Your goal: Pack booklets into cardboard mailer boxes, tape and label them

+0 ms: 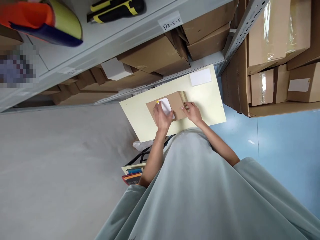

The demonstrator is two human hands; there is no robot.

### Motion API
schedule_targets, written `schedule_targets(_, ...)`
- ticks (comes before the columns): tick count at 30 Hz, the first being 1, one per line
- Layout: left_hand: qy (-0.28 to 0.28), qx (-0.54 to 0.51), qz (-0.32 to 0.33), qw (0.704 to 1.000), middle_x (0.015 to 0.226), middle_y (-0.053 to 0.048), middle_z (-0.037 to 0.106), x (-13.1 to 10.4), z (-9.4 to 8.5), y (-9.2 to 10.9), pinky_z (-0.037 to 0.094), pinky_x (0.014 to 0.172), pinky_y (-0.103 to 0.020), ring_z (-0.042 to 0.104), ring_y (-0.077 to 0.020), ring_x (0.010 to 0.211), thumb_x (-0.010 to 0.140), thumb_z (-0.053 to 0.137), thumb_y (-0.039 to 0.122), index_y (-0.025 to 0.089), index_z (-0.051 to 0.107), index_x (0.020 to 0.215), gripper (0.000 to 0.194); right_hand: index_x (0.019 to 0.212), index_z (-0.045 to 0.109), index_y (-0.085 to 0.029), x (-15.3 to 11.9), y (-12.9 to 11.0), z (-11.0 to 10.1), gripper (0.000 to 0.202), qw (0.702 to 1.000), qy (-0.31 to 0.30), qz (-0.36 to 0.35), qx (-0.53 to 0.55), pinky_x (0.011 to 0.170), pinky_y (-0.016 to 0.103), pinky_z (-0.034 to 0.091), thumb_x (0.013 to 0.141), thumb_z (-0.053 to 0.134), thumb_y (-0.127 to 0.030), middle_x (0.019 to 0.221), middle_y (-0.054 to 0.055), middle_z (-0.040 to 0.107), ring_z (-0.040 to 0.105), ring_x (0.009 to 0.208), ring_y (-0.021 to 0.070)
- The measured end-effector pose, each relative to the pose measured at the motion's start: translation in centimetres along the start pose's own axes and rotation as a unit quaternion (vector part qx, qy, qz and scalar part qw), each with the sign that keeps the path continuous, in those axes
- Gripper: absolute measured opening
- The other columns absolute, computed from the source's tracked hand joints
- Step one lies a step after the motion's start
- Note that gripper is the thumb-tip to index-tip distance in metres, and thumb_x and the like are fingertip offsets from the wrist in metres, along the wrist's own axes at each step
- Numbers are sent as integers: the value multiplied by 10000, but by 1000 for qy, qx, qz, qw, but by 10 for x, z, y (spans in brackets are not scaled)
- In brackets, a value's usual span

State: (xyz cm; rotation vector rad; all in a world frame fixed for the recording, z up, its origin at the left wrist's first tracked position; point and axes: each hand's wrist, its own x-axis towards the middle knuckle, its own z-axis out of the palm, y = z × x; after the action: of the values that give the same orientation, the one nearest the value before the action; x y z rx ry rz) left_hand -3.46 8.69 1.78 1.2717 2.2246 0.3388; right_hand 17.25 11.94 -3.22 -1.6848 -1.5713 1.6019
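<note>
The flat cardboard box (176, 95) lies on the cream bench (138, 116), with both hands on it. The left hand (163, 116) is half spread on top, over the box's white label (165, 104), with its thumb held apart from the bent fingers. The right hand (192, 113) has its fingers curled at the right end of the box, by a pale strip (184, 96). I can't tell if that strip is tape or a flap, or if the fingers have a grip on it.

To do this well, I think the left hand should press down softly, so the box doesn't slide or get a dent. The right hand should work slowly along the end, going easy on the corners. It would help to keep the thumb from rubbing the label.

Past the box's far right corner, a white card (200, 77) lies on the bench; a big push could bump it. Beyond the box's far side is a shelf packed with brown cartons (152, 53). On the higher shelf (100, 33), far off to the box's upper left, lies a black and yellow utility knife (116, 11). A large carton (235, 83) full of smaller boxes stands to the box's right, so swinging wide that way could knock it.
</note>
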Motion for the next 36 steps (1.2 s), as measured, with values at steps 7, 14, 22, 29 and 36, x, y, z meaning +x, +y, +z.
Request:
schedule_targets(7, -24, 31, -5, 999, 1788, -297, 423, 6, 0, 11, 256, 1449, -658, 381, -531, 1685, 847, 844, 274, 109, 417, 1761, 1022, 1436, 708, -203, 2, -2, 0, 467, 1000, -18, 4, -1, 1134, 531, 627, 1119, 641, -540, 1437, 203, 729, 806, 1163, 359)
schedule_targets(14, -40, 70, -7, 997, 1779, -330, 418, 6, -6, 15, 278, 1439, -673, 392, -526, 1690, 858, 806, 278, 83, 436, 1736, 973, 1436, 728, -196, -1, -4, 4, 433, 999, -10, -3, -30, 1075, 438, 656, 1121, 661, -485, 1422, 167, 757, 828, 1087, 288)
schedule_targets(22, -25, -27, 91, 995, 1920, -216, 244, 36, 0, 55, 189, 1476, -639, 153, -461, 1814, 985, 773, 656, 201, 536, 1668, 854, 1426, 776, -168, 60, 36, -65, 549, 990, 136, -7, -37, 1064, 436, 683, 1182, 526, -592, 1431, 204, 762, 815, 1159, 280)
schedule_targets(29, -141, -165, 96, 971, 1735, -181, 550, 106, 105, 137, 352, 1434, -480, 467, -346, 1700, 1052, 731, 397, 229, 592, 1610, 599, 1443, 774, -131, 127, 66, -118, 560, 958, 247, 70, -129, 1146, 521, 634, 1208, 466, -535, 1383, 221, 730, 817, 1186, 308)
schedule_targets(36, -202, -52, -49, 977, 1619, -258, 555, 116, 144, 156, 441, 1381, -511, 649, -405, 1512, 983, 733, 165, 118, 677, 1419, 443, 1485, 741, -136, 124, 44, -116, 413, 947, 225, 130, -189, 1168, 411, 593, 1208, 474, -286, 1463, 208, 717, 811, 1195, 246)
